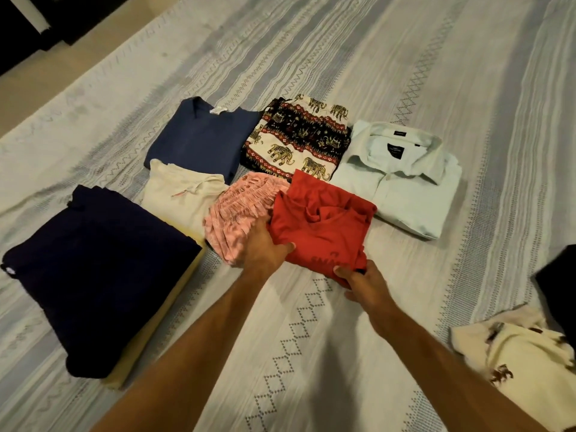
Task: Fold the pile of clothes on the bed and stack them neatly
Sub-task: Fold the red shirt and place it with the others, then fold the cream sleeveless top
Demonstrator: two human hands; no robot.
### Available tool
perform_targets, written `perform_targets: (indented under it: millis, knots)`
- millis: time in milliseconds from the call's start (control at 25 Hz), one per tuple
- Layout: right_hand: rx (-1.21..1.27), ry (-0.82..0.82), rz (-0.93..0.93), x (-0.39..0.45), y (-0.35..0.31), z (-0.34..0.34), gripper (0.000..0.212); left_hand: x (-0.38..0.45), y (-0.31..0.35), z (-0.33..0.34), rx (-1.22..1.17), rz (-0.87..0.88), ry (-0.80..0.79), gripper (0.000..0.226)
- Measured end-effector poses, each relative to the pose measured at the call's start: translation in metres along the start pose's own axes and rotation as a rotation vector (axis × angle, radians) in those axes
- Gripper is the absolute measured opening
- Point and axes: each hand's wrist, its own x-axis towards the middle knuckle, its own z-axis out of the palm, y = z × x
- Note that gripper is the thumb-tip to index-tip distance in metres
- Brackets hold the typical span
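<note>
Two bare hands are on the red top (321,226), which lies folded on the bedspread (311,353) in the middle of the spread-out clothes. The left hand (265,251) clasps its left edge, thumb on top and fingers tucked under the cloth. The right hand (364,283) pinches the near right corner, thumb over the fabric.

Crowding the red top on the left is a pink ruffled piece (233,216), touching it, with the left hand wedged between the two. Its far corner overlaps the elephant-print trousers (296,138). Just right of it lies a pale collared shirt (402,182), folded with the collar up.

Left of the pink piece sits a cream top (177,198), and beyond that a blue top (199,138) beside the trousers. Nearer and further left, a navy garment (99,260) rests on a yellow one (149,332), whose edge shows along the right side.

At the near right edge, well apart from the folded pieces, a cream garment with brown horse prints (517,357) lies crumpled, with something dark (558,294) behind it; I cannot tell what that is.
</note>
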Motion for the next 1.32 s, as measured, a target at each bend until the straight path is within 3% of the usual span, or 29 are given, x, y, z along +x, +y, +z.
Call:
perform_targets:
  millis: [160,400,520,680,840,920,960,1080,1160,1240,1320]
  knots:
    - [-0.103,0.093,-0.086,-0.029,0.026,-0.006,0.033,-0.055,-0.027,0.026,-0.004,0.213,0.265,0.1]
    - [-0.344,0.185,-0.322,-0.08,0.092,-0.032,0.03,-0.132,-0.081,0.081,0.285,0.368,0.057,0.071]
    - [-0.473,0.091,-0.342,-0.112,0.119,-0.056,0.034,-0.174,-0.09,0.106,0.489,0.371,-0.026,0.083]
    - [-0.83,-0.038,-0.468,-0.155,0.14,-0.092,0.042,-0.216,-0.088,0.122,0.487,0.346,-0.11,0.086]
    - [-1.142,0.219,-0.504,-0.187,0.148,-0.163,0.043,-0.251,-0.074,0.145,0.418,0.322,-0.234,0.072]
    - [-1.274,0.36,-0.412,-0.195,0.162,-0.215,0.051,-0.267,-0.06,0.163,0.38,0.34,-0.292,0.065]
    - [-1.356,0.35,-0.333,-0.195,0.17,-0.237,0.054,-0.272,-0.054,0.171,0.352,0.344,-0.323,0.062]
    - [-1.587,0.18,-0.222,-0.206,0.196,-0.284,0.04,-0.304,-0.029,0.199,0.154,0.211,-0.462,0.056]
    - [-1.519,0.148,-0.256,-0.216,0.209,-0.295,0.043,-0.328,-0.013,0.223,0.067,0.059,-0.532,0.056]
    - [-1.335,0.141,-0.361,-0.233,0.214,-0.289,0.035,-0.349,-0.005,0.248,0.015,-0.087,-0.572,0.054]
    - [-1.242,0.124,-0.592,-0.253,0.212,-0.28,0.021,-0.365,0.004,0.261,-0.17,-0.282,-0.609,0.046]
